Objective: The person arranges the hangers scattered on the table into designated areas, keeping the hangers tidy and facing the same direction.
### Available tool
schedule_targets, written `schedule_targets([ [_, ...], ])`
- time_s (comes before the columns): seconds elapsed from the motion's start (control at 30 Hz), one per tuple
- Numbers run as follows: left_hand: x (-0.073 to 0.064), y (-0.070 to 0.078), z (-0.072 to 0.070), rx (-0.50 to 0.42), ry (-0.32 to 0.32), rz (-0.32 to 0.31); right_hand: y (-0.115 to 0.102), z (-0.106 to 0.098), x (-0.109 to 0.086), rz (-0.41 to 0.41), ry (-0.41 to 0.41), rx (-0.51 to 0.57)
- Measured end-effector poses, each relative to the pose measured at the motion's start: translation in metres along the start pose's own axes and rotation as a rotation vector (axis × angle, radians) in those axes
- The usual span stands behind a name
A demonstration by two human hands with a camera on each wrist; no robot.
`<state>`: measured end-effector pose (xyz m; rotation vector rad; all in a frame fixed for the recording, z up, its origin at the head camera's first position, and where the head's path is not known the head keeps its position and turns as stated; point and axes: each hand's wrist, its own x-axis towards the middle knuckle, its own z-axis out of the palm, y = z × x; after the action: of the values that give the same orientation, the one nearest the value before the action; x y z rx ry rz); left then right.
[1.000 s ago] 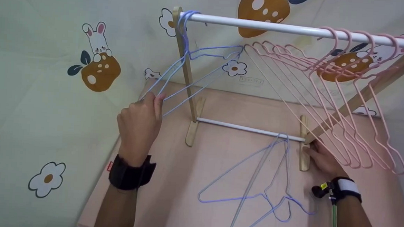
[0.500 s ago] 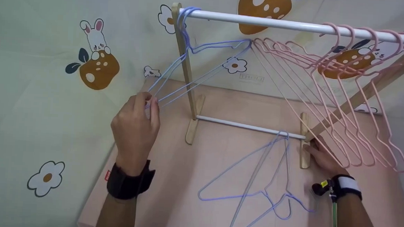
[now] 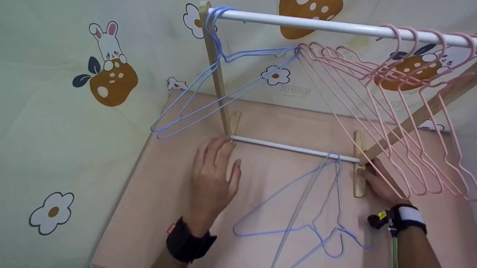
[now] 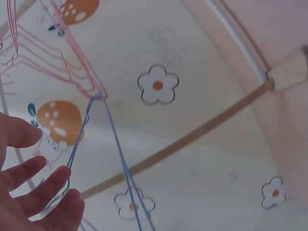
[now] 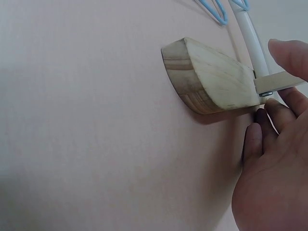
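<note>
My right hand point(image 3: 382, 188) holds the wooden clothes rack at its right foot point(image 3: 359, 187). In the right wrist view the upright point(image 5: 276, 83) runs between the thumb and fingers. The left hand point(image 3: 213, 179) is over the table with loosely bent fingers, holding nothing, its fingertips by the base of the left upright. Two blue wire hangers point(image 3: 263, 51) hang at the left end of the white top rail point(image 3: 309, 23); they show behind the left fingers in the left wrist view. Several pink hangers point(image 3: 442, 44) hang at the right end.
Two more blue hangers point(image 3: 257, 234) lie overlapping on the pink tabletop point(image 3: 148, 211), in front of the lower white bar point(image 3: 287, 146). A printed cloth point(image 3: 39, 119) with rabbits and flowers rises behind and at the left.
My left hand has let go of the hanging blue hangers' lower ends and moved right and down toward the rack's left foot. The right hand stays at the right foot.
</note>
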<state>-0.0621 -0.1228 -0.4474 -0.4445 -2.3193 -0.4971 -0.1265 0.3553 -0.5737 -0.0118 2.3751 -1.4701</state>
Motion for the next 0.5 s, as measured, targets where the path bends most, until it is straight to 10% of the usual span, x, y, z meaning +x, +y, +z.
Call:
schedule_targets([
  [0.5, -0.079, 0.087, 0.068, -0.033, -0.328, 0.172, 0.012, -0.002, 0.012, 0.062, -0.047, 0.034],
])
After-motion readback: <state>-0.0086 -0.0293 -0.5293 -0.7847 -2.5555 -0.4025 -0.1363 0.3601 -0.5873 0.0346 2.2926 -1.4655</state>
